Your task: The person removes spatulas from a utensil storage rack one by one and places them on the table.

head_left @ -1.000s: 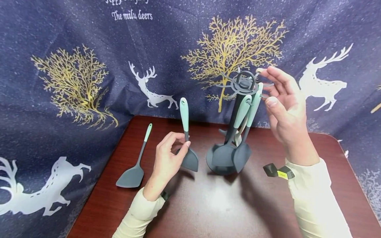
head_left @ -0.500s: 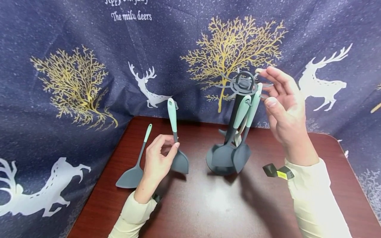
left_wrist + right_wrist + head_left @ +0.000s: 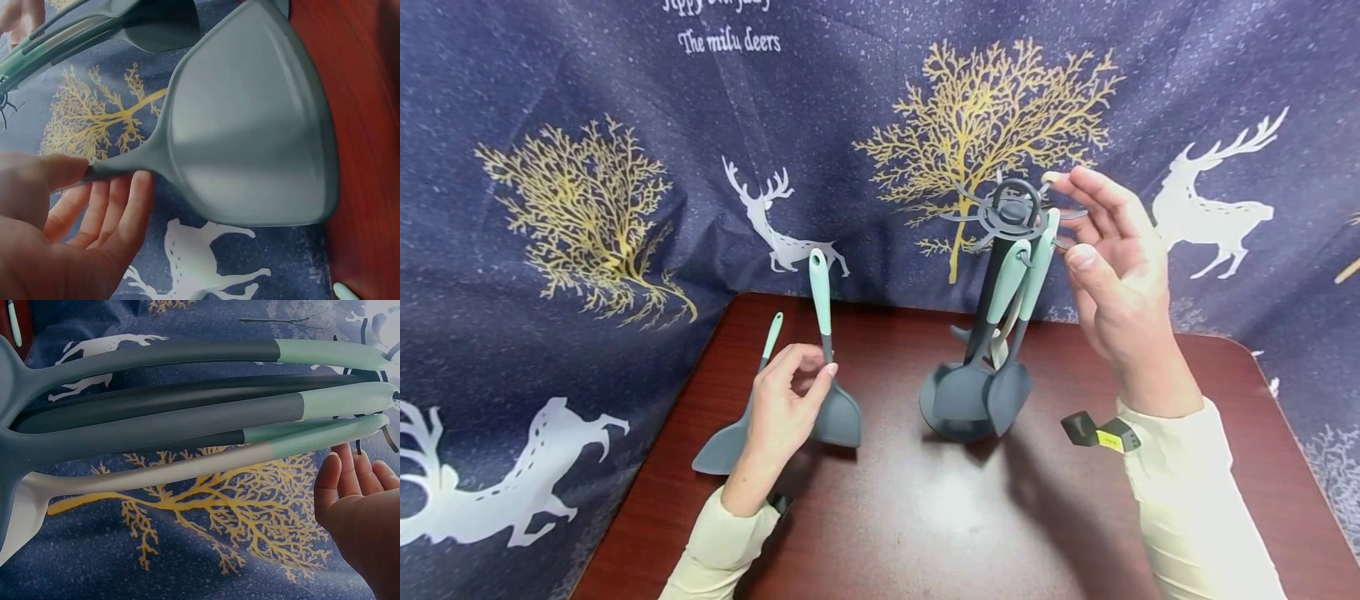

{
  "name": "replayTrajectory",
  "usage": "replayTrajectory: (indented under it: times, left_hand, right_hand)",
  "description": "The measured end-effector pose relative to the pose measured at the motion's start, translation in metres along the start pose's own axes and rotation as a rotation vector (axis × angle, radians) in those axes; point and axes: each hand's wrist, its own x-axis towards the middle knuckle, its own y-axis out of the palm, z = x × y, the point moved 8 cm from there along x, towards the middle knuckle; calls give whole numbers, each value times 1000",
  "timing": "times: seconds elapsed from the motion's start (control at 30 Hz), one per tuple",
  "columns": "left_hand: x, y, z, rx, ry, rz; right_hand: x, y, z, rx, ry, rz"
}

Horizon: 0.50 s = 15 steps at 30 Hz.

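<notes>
My left hand (image 3: 782, 404) pinches a spatula (image 3: 839, 417) by its dark neck, between thumb and fingers. Its mint handle points up and its broad grey blade hangs low over the table, seen large in the left wrist view. At the right, my right hand (image 3: 1123, 275) has thumb and fingertips around the hooked top of a dark utensil rack (image 3: 1013, 218). Several mint-handled utensils hang there, including a grey spatula (image 3: 964, 392) and one with a pale shaft (image 3: 156, 469). A second spatula (image 3: 718, 450) lies flat at the left, partly behind my left hand.
The reddish-brown table (image 3: 955, 525) spans the lower view. A dark blue cloth (image 3: 820, 100) with printed deer and trees stands behind it. The hanging utensils overlap in front of the rack's black pole (image 3: 995, 275).
My left hand has moved left with the spatula, away from the rack and closer to the spatula lying on the table, now partly covering it. My right hand and the rack have stayed put.
</notes>
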Motion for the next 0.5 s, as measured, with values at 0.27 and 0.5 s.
replayTrajectory:
  times: [0.27, 0.5]
  left_hand:
    - [-1, -6, 5, 51, -35, 38]
    - [1, -11, 9, 88, -44, 67]
  right_hand:
    - [0, 1, 0, 5, 1, 4]
    - [0, 1, -1, 21, 0, 8]
